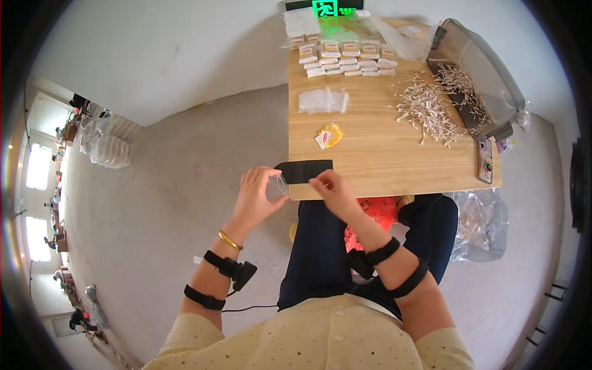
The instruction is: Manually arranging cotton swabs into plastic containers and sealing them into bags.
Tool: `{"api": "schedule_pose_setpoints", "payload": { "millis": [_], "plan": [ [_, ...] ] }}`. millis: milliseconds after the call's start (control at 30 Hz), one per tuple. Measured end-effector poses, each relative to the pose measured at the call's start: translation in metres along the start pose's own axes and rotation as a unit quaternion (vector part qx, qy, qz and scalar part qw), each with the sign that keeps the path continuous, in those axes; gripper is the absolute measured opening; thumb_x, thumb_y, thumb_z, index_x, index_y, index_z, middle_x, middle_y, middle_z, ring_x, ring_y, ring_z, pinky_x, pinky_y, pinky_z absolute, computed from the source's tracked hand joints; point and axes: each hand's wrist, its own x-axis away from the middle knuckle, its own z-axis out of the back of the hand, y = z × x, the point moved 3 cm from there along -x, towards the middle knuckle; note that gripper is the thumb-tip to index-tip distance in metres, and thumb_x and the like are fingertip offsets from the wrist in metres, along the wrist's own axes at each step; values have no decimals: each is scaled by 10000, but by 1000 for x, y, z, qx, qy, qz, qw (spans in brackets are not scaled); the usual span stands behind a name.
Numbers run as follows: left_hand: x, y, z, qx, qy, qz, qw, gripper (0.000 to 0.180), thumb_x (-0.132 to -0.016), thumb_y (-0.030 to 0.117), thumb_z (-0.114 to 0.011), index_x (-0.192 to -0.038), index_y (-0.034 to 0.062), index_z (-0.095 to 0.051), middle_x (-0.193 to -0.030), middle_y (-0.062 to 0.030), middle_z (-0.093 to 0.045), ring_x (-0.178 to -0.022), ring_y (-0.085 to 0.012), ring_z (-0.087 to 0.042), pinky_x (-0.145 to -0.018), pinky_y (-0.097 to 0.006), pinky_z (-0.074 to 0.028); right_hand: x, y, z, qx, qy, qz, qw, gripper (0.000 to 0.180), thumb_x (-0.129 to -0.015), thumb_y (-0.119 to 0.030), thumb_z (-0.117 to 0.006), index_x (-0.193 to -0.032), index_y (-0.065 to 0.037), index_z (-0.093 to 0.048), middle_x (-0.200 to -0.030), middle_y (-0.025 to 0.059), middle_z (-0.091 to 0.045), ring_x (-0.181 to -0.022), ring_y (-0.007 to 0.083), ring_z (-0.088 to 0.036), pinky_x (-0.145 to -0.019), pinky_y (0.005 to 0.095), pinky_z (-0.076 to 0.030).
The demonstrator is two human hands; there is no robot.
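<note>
My left hand (254, 196) pinches a small clear plastic bag (282, 184) between thumb and fingers, just off the table's near left corner. The bag's mouth looks bowed apart. To its right, my right hand (337, 196) is closed in a pinch over the table's front edge; whether anything is in its fingertips cannot be made out. A flat black strip (310, 169) lies on the table corner between and beyond both hands. Farther back are a small heap of yellow and white cards (330, 136) and several flat clear bags (323, 100).
Loose cotton swabs (425, 110) spill from a grey translucent bin (502, 74) lying on its side. Packed swab bags (350, 59) are stacked at the back of the wooden table (382, 154). A phone (486, 161) lies at the right edge. A red plastic bag (373, 217) hangs below.
</note>
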Motion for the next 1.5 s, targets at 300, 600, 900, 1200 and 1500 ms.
{"api": "schedule_pose_setpoints", "payload": {
  "millis": [300,600,900,1200,1500],
  "plan": [
    [-9,-96,-29,-131,-119,35,984,586,-738,239,-867,-1237,109,-589,-1197,-77,-636,-1184,-290,-566,-1020,-441,-409,-7,51,64,80,44,-74,993,295,-960,-276,-687,-939,19,-675,-806,146,-682,-726,230,-639,-691,376,-513],
    [-31,-88,-35,-40,-149,-20,988,604,-736,211,-862,-1263,107,-585,-1208,-91,-644,-1210,-299,-565,-1063,-452,-392,-3,47,61,110,38,-19,993,253,-976,-239,-687,-942,11,-681,-746,63,-651,-696,127,-580,-655,311,-478],
    [-44,-60,-38,-40,-156,-27,986,658,-724,274,-887,-1296,114,-603,-1182,-75,-647,-1206,-297,-571,-1058,-454,-399,-3,52,61,123,37,-8,992,258,-956,-229,-703,-962,27,-670,-841,120,-672,-740,189,-612,-697,340,-501],
    [-63,-23,-63,-124,-152,-93,976,742,-729,353,-881,-1359,88,-593,-1320,-73,-557,-1225,-300,-522,-1065,-457,-407,2,45,60,135,47,4,990,242,-932,-220,-685,-937,22,-671,-918,189,-660,-804,335,-660,-751,422,-528],
    [-78,26,-124,-52,-27,-126,990,813,-894,403,-752,-1518,18,-400,-1549,-197,-409,-1439,-389,-383,-1203,-514,-306,3,47,56,107,46,24,993,238,-938,-213,-702,-953,21,-667,-903,169,-648,-780,280,-626,-726,371,-507]
  ]
}}
